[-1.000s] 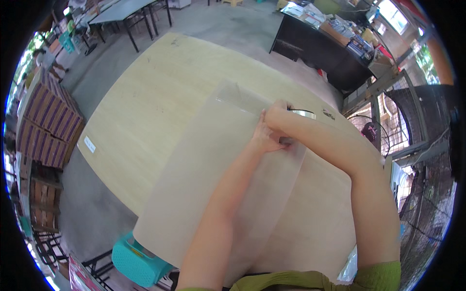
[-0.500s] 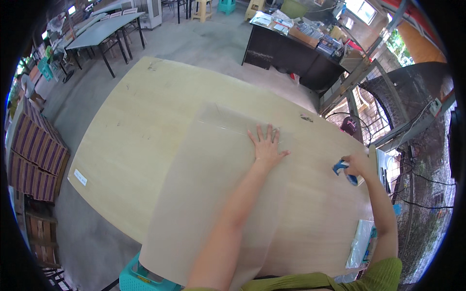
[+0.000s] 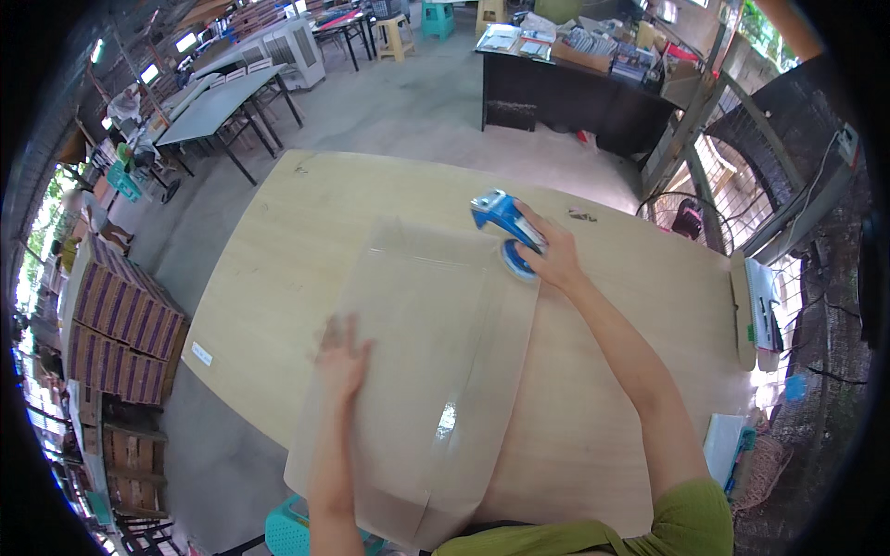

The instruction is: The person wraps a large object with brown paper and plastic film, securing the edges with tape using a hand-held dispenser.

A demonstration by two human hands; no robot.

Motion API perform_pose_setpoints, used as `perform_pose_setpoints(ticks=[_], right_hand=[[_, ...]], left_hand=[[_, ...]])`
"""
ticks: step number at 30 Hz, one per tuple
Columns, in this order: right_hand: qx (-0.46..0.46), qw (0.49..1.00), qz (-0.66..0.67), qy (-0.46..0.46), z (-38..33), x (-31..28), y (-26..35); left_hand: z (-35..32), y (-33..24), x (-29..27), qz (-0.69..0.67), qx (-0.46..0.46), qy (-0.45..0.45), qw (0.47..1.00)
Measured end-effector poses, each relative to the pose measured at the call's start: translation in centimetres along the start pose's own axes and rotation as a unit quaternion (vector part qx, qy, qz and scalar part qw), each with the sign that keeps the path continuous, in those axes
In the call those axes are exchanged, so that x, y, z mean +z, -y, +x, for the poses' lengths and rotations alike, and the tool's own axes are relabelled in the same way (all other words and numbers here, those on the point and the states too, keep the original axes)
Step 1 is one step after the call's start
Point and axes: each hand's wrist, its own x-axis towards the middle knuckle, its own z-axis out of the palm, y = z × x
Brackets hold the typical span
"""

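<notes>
The flattened carton (image 3: pixel 417 371) is matt brown cardboard; a glossy strip of clear tape (image 3: pixel 464 380) runs down it, glinting toward the worktop's near edge. The tape dispenser (image 3: pixel 505 227) looks like smooth blue plastic. The worktop (image 3: pixel 306 222) is pale wood with a dull, lightly scuffed finish.
</notes>
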Motion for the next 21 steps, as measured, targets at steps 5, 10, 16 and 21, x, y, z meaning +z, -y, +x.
perform_pose_setpoints(ticks=[5,10,16,21], right_hand=[[-0.014,0.998,0.011,0.061,0.8,5.5,-1.8],[-0.049,0.997,0.017,0.062,1.0,9.1,-2.1],[-0.083,0.994,0.048,0.049,4.7,17.0,0.6],[-0.103,0.994,0.036,-0.006,9.7,27.0,3.2]], left_hand=[[-1.8,2.7,-2.5,-0.02,-0.106,0.063,0.992],[-1.6,3.0,-2.1,-0.002,-0.096,0.05,0.994],[-1.7,4.5,-0.1,-0.032,-0.076,0.015,0.996],[-0.8,3.8,-0.7,-0.042,-0.056,0.003,0.998]])
